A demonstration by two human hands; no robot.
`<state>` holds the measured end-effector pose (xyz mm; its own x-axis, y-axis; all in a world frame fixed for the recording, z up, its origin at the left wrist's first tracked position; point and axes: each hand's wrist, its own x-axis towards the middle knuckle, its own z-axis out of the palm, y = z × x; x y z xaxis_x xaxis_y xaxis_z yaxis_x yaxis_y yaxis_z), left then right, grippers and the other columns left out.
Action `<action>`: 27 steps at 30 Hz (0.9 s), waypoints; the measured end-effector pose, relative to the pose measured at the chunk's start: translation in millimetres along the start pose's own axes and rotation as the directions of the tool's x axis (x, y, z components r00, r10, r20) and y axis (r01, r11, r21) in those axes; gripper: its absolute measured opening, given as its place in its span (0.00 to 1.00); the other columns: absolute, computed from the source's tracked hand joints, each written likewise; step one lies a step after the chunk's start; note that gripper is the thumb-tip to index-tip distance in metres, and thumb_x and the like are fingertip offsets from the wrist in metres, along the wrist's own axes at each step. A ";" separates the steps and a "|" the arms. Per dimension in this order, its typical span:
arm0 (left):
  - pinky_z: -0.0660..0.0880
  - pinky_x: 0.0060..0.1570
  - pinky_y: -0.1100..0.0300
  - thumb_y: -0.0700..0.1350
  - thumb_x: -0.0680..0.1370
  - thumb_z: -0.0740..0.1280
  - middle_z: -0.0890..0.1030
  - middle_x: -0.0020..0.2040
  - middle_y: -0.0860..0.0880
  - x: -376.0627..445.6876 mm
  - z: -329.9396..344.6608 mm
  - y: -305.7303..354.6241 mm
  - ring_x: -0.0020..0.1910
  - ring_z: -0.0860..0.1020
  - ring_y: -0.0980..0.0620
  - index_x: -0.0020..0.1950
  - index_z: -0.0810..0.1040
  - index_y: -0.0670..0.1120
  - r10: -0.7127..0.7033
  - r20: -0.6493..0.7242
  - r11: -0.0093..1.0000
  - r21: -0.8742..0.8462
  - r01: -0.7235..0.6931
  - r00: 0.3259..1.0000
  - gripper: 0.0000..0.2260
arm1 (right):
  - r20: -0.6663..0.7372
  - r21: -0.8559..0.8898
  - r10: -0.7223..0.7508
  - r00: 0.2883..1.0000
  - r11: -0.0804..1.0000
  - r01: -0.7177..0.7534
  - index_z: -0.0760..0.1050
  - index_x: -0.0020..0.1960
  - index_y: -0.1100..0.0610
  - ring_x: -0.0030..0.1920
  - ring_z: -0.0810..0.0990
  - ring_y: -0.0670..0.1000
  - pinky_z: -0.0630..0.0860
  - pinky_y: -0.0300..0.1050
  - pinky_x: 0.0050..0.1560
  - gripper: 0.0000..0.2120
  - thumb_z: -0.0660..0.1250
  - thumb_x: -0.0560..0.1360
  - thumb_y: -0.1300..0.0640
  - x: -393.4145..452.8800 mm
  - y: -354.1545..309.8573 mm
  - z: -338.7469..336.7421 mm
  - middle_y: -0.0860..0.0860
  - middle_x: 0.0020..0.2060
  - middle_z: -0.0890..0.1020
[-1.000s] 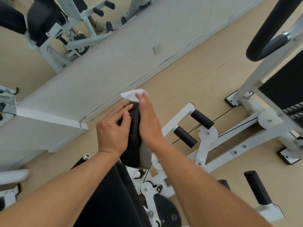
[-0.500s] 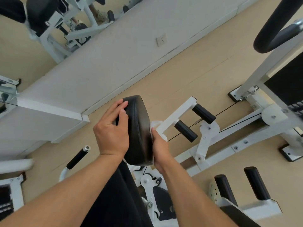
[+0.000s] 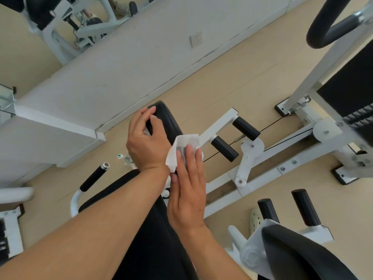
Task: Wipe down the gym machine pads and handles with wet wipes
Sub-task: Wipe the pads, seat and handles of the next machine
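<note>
Left hand (image 3: 148, 142) curls its fingers over the black pad (image 3: 167, 120) at centre, steadying it; right hand (image 3: 186, 188), fingers straight and together, presses a wipe (image 3: 182, 146) flat on its right face. Firm, overlapping strokes would serve best.

Count from my view: my two hands, left (image 3: 148, 142) and right (image 3: 186, 190); one white wipe (image 3: 182, 147); four black foam rollers (image 3: 224, 148); one wall socket (image 3: 196, 39).

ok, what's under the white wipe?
The right hand's straight fingers press the wipe onto the black pad, which the left hand steadies. The pad surface beneath is covered.
</note>
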<state>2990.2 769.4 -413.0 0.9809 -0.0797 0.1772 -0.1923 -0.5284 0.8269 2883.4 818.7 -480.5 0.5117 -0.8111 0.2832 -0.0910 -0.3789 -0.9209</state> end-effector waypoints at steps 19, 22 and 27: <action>0.63 0.39 0.76 0.50 0.82 0.60 0.76 0.63 0.59 -21.4 5.0 9.6 0.49 0.73 0.62 0.57 0.81 0.55 -0.075 -0.084 0.990 0.117 0.085 0.994 0.10 | 0.388 0.574 0.893 -0.228 -0.428 -0.698 0.73 0.69 0.56 0.59 0.74 0.54 0.67 0.49 0.59 0.20 0.63 0.82 0.46 43.0 29.4 -17.5 0.54 0.62 0.78; 0.60 0.37 0.76 0.49 0.82 0.61 0.76 0.65 0.58 -27.4 3.7 12.6 0.50 0.73 0.62 0.58 0.81 0.53 -0.087 -0.086 0.988 0.119 0.097 0.992 0.10 | 0.194 0.590 0.977 0.093 -0.040 -0.806 0.77 0.57 0.52 0.51 0.78 0.52 0.74 0.51 0.55 0.13 0.58 0.84 0.46 54.9 -0.2 -18.6 0.50 0.49 0.80; 0.63 0.35 0.77 0.46 0.81 0.63 0.77 0.63 0.53 -27.4 1.3 13.7 0.54 0.76 0.57 0.60 0.81 0.50 -0.103 -0.069 0.990 0.089 0.109 0.992 0.10 | 0.350 0.115 0.445 0.824 0.853 -0.509 0.81 0.49 0.49 0.43 0.82 0.50 0.80 0.55 0.47 0.16 0.56 0.83 0.48 115.9 -46.4 -38.1 0.47 0.39 0.84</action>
<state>2960.7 763.2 -407.2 0.9913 0.0336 0.1274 -0.0810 -0.6070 0.7906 2914.3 725.4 -394.7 0.6801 -0.6816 -0.2701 -0.2400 0.1412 -0.9605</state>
